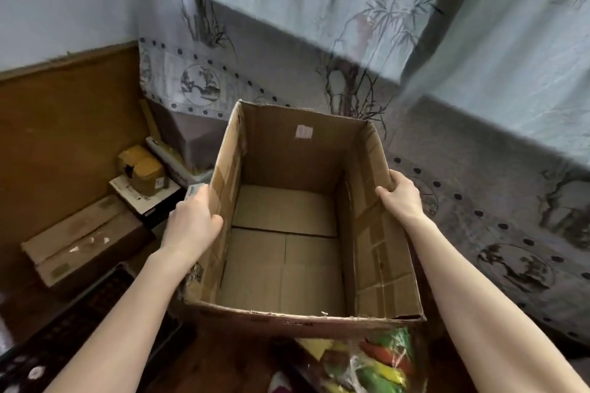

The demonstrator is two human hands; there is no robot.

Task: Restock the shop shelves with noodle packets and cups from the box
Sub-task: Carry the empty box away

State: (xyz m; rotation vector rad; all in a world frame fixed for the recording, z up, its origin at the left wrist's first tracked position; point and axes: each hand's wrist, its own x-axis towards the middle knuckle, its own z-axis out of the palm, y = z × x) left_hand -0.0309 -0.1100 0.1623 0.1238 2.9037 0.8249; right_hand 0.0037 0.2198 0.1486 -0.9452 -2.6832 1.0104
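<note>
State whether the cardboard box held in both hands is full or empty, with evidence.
Empty: inside the cardboard box only its bare bottom flaps show, with no packets or cups.

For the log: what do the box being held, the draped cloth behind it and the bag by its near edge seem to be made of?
The box looks like corrugated cardboard, matte brown: frayed rim, creases, tape strips. The cloth seems a thin matte fabric with a bamboo print, hanging in soft folds. The bag is probably clear plastic film, glossy, with crinkled highlights over coloured contents.
</note>
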